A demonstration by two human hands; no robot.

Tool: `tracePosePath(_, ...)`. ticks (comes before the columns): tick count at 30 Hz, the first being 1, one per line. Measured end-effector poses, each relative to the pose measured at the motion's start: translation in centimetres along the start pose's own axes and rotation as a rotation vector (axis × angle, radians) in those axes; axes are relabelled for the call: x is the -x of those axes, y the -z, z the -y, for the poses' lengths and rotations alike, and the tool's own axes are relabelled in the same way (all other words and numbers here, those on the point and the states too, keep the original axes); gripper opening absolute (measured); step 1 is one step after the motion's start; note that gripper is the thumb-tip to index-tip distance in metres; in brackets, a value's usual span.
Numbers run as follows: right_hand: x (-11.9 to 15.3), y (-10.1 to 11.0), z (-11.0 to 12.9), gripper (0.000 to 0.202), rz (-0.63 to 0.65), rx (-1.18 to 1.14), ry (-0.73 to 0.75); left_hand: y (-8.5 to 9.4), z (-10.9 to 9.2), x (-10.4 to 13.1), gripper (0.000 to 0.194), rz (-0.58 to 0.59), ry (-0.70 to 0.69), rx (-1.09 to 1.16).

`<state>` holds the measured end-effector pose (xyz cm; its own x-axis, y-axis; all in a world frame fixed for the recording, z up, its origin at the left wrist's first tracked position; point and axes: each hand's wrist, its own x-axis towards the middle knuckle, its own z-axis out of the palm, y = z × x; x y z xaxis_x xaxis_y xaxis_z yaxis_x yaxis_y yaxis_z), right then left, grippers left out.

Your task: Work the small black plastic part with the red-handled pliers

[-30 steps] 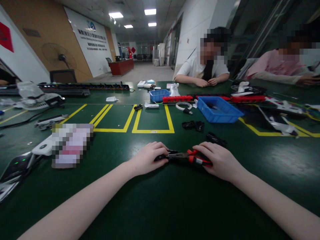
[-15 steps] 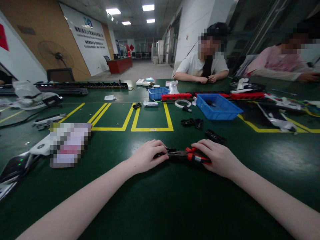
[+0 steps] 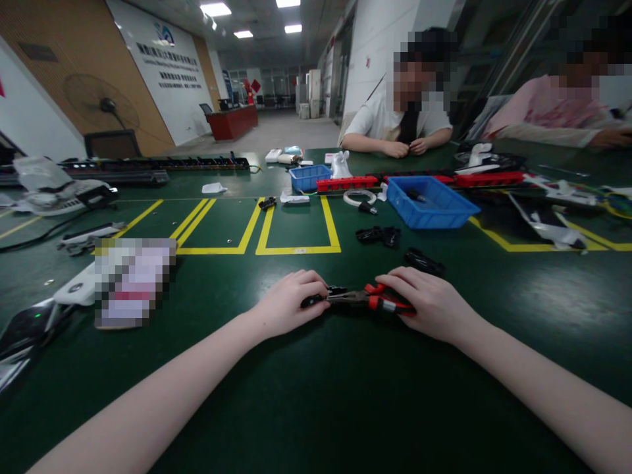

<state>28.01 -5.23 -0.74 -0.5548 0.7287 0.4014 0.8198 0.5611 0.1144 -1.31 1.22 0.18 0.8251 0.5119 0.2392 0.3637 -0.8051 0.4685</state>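
Observation:
In the head view, my right hand (image 3: 428, 301) is closed round the red and black handles of a pair of long-nose pliers (image 3: 388, 305). The jaws point left and reach a small black part (image 3: 312, 300), which my left hand (image 3: 291, 304) pinches between thumb and fingers. Much of that part is hidden by my fingers, so its exact kind cannot be made out. Whether the jaws are clamped on it is too small to tell. Beyond my right hand lies a black bundle (image 3: 424, 261), and farther off a second black bundle (image 3: 379, 236).
A large blue bin (image 3: 429, 214) and a small blue bin (image 3: 310, 186) stand beyond my hands. Red strips (image 3: 348, 184) lie behind them. Left are a blurred-out phone-shaped object (image 3: 132, 283) and a white device (image 3: 74, 289). Two people sit across the green table (image 3: 316, 408).
The whole view has shifted slightly, with the scene sitting a little higher and farther left. My hands keep their hold on the pliers and the black part, with little visible movement between them.

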Motion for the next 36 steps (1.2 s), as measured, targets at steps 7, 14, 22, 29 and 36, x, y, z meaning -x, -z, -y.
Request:
tracePosePath(7, -0.10, 0.25, 0.10, 0.049, 0.001, -0.006, -0.011, 0.17, -0.05, 0.02, 0.011, 0.003, -0.008, 0.000)
tracePosePath(14, -0.21, 0.31, 0.14, 0.047, -0.002, 0.006, -0.002, 0.08, 0.31, 0.14, 0.017, 0.024, -0.023, -0.027)
tracePosePath(22, -0.16, 0.14, 0.05, 0.046, -0.013, 0.032, 0.014, -0.03, 0.43, 0.18, 0.014, 0.026, -0.037, -0.050)
tracePosePath(29, -0.13, 0.26, 0.05, 0.050, -0.051, 0.071, 0.004, -0.01, 0.39, 0.22, 0.011, 0.014, -0.045, -0.040)
tracePosePath(36, -0.13, 0.56, 0.17, 0.052, -0.099, 0.111, -0.004, 0.03, 0.44, 0.22, 0.011, 0.016, -0.037, -0.017)
